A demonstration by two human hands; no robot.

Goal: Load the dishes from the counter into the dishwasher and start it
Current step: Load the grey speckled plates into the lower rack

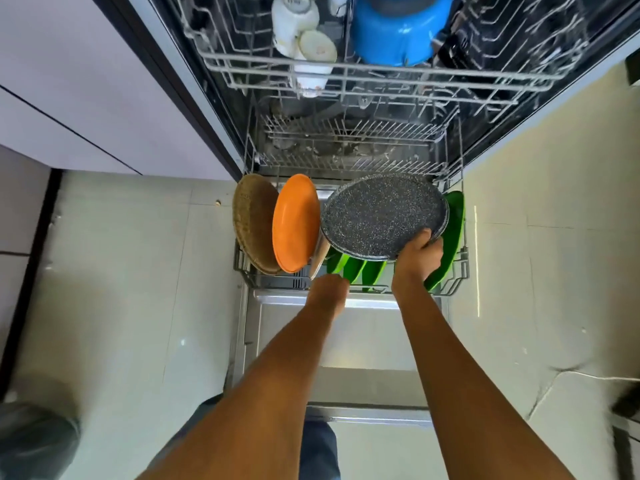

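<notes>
Head view looks straight down into open dishwasher, both racks pulled out. Right hand [417,256] grips near-right rim of speckled grey plate [381,216], thumb on top face, fingers curled under; plate held tilted over right half of lower rack [457,271], above the standing dishes. Left hand [329,289] reaches to near edge of lower rack, fingers turned down out of sight among the green plates [356,268], so cannot tell how far open it is or whether it holds anything.

Lower rack, left to right: woven brown round mat [252,220] upright at far-left end, orange plate [294,223] upright just beside it, a thin metal-edged piece [320,254] leaning next, then several green plates on edge, one larger green plate [452,237] at right end behind the grey plate. Far part of lower rack shows bare tines.

Upper rack [346,69] further away: white cups [298,26] upside down on left, blue pot [394,29] in the middle, right section dark and unclear.

Open dishwasher door [346,341] lies flat below the arms. Pale tiled floor [121,271] either side, white cabinet fronts [86,81] on left. Dark blurry round object [34,441] at near-left corner.
</notes>
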